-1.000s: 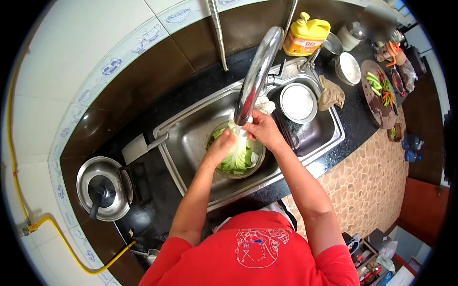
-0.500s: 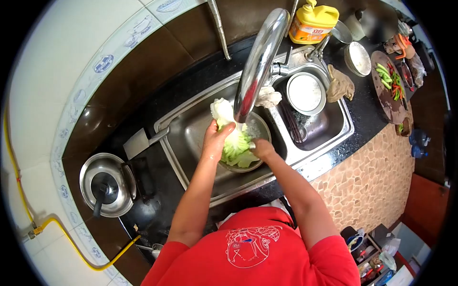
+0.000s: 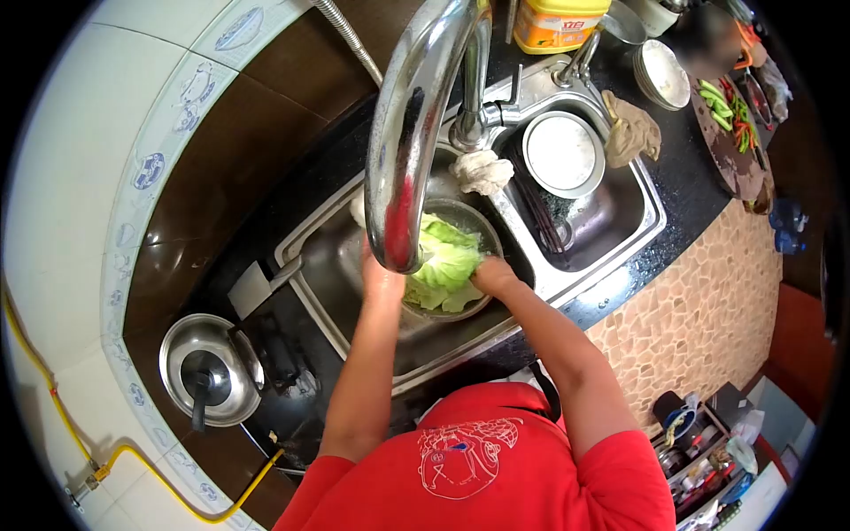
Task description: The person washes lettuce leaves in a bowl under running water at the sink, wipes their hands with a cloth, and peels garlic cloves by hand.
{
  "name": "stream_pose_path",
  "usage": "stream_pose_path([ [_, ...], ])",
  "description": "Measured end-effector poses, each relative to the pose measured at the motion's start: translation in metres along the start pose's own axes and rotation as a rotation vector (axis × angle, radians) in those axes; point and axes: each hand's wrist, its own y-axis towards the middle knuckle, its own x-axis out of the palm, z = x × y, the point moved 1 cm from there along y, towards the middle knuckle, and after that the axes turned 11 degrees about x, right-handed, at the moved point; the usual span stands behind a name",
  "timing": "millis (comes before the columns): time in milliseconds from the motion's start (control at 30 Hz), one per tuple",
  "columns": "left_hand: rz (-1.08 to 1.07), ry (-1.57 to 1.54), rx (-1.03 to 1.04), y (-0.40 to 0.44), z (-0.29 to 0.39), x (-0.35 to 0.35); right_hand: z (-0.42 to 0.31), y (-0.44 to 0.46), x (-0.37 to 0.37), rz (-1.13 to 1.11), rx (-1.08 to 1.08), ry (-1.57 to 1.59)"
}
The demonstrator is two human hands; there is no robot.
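A green lettuce leaf (image 3: 450,257) lies over a round metal bowl (image 3: 492,237) in the larger sink basin, its pale stem end showing left of the faucet (image 3: 392,168). My left hand (image 3: 381,276) is closed around the stem side; the faucet spout covers most of its fingers. At the leaf's right edge, over the bowl rim, my right hand (image 3: 492,275) has its fingers curled against the lettuce. The fingertips are hidden. More pale leaf shows low in the bowl.
A whitish cloth (image 3: 482,172) lies by the faucet base. The smaller basin holds a white bowl (image 3: 561,155) and dark chopsticks (image 3: 542,217). A cleaver (image 3: 251,289) and a steel pan (image 3: 212,370) are at left. Cut vegetables lie on a board (image 3: 719,157) at right.
The view has shifted, and the faucet now covers much of my left hand. The lettuce leaf has turned and spread lower over the bowl, with my right hand at its edge.
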Motion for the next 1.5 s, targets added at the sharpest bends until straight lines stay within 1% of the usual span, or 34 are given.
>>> stream_pose_path([
  [33, 0.051, 0.120, 0.066, -0.004, 0.010, 0.002, 0.003, -0.007, -0.011, 0.000, 0.001, -0.007],
  [100, -0.033, 0.237, 0.292, -0.006, 0.032, 0.004, 0.009, -0.024, -0.036, 0.141, -0.175, 0.450],
  [133, -0.041, 0.351, 0.330, -0.007, 0.041, 0.005, 0.010, -0.033, -0.045, 0.227, -0.273, 0.578],
  [167, -0.050, 0.466, 0.368, -0.007, 0.051, 0.008, 0.012, -0.039, -0.057, 0.229, -0.276, 0.575],
  [233, -0.047, 0.500, 0.336, -0.009, 0.067, 0.016, 0.005, -0.064, -0.104, 0.245, -0.491, 0.257],
  [300, -0.212, 0.990, 0.434, -0.006, 0.071, 0.022, -0.002, -0.077, -0.133, 0.231, -0.506, 0.186],
  [333, -0.295, 0.897, 0.511, 0.001, 0.059, 0.015, -0.010, -0.086, -0.149, 0.115, -0.553, 0.181],
  [367, -0.301, 0.890, 0.516, 0.007, 0.048, 0.011, -0.018, -0.093, -0.163, 0.000, -0.597, 0.173],
  [433, -0.499, 1.016, 0.507, 0.010, 0.035, 0.017, -0.033, -0.105, -0.185, -0.005, -0.616, 0.128],
  [500, -0.575, 0.950, 0.277, -0.002, 0.029, 0.032, -0.045, -0.113, -0.198, -0.140, -0.611, 0.459],
  [533, -0.547, 1.000, 0.291, 0.003, 0.014, 0.027, -0.048, -0.111, -0.199, -0.081, -0.607, 0.529],
  [567, -0.609, 0.996, 0.272, 0.004, 0.003, 0.019, -0.047, -0.099, -0.190, -0.024, -0.680, 0.664],
  [633, -0.628, 1.031, 0.109, 0.007, -0.010, 0.008, -0.053, -0.098, -0.191, -0.080, -0.551, 0.969],
  [700, -0.668, 1.009, 0.106, 0.011, -0.025, -0.011, -0.059, -0.100, -0.190, -0.018, -0.516, 1.015],
  [767, -0.489, 0.435, -0.171, 0.008, -0.036, -0.028, -0.061, -0.101, -0.186, 0.040, -0.480, 1.063],
  [800, -0.445, 0.219, -0.290, -0.002, -0.027, -0.019, -0.062, -0.100, -0.183, 0.178, -0.445, 1.007],
  [833, -0.443, 0.221, -0.288, -0.015, -0.013, -0.005, -0.062, -0.098, -0.180, 0.314, -0.410, 0.948],
  [900, -0.690, 0.694, -0.019, -0.035, 0.012, 0.018, -0.064, -0.093, -0.174, 0.327, -0.438, 1.012],
  [933, -0.688, 0.684, -0.077, -0.034, 0.013, 0.016, -0.064, -0.090, -0.171, 0.342, -0.462, 1.075],
  [967, -0.688, 0.685, -0.074, -0.035, 0.014, 0.016, -0.066, -0.088, -0.166, 0.343, -0.465, 1.075],
  [1033, -0.647, 0.624, -0.028, -0.037, 0.015, 0.017, -0.068, -0.088, -0.152, 0.418, -0.539, 1.464],
  [1067, -0.651, 0.622, -0.026, -0.038, 0.013, 0.018, -0.067, -0.088, -0.142, 0.304, -0.543, 1.494],
  [1100, -0.682, 0.603, -0.024, -0.039, 0.010, 0.018, -0.071, -0.096, -0.138, 0.283, -0.521, 1.430],
  [1167, -0.711, 0.586, -0.028, -0.040, 0.005, 0.016, -0.077, -0.094, -0.126, 0.406, -0.537, 1.234],
  [1200, -0.763, 0.733, -0.014, -0.040, 0.005, 0.017, -0.083, -0.104, -0.131, 0.419, -0.419, 1.313],
  [1233, -0.815, 0.881, -0.001, -0.040, 0.005, 0.019, -0.087, -0.104, -0.130, 0.416, -0.415, 1.317],
  [1267, -0.803, 0.967, -0.082, -0.040, 0.005, 0.019, -0.089, -0.102, -0.130, 0.451, -0.309, 1.423],
  [1300, -0.804, 0.970, -0.086, -0.039, 0.002, 0.017, -0.092, -0.099, -0.130, 0.487, -0.200, 1.525],
  [1333, -0.775, 0.844, -0.057, -0.038, -0.004, 0.013, -0.097, -0.092, -0.129, 0.585, -0.181, 1.570],
  [1367, -0.745, 0.717, -0.029, -0.037, -0.009, 0.011, -0.101, -0.088, -0.128, 0.584, -0.177, 1.574],
  [1400, -0.747, 0.721, -0.035, -0.038, -0.015, 0.008, -0.105, -0.087, -0.128, 0.510, -0.183, 1.695],
  [1433, -0.610, 0.594, -0.027, -0.038, -0.020, 0.004, -0.110, -0.086, -0.128, 0.433, -0.188, 1.816],
  [1467, -0.472, 0.467, -0.017, -0.037, -0.025, 0.000, -0.118, -0.084, -0.128, 0.418, -0.121, 1.827],
  [1500, -0.476, 0.471, -0.020, -0.035, -0.028, 0.002, -0.121, -0.076, -0.121, 0.337, -0.084, 1.865],
])
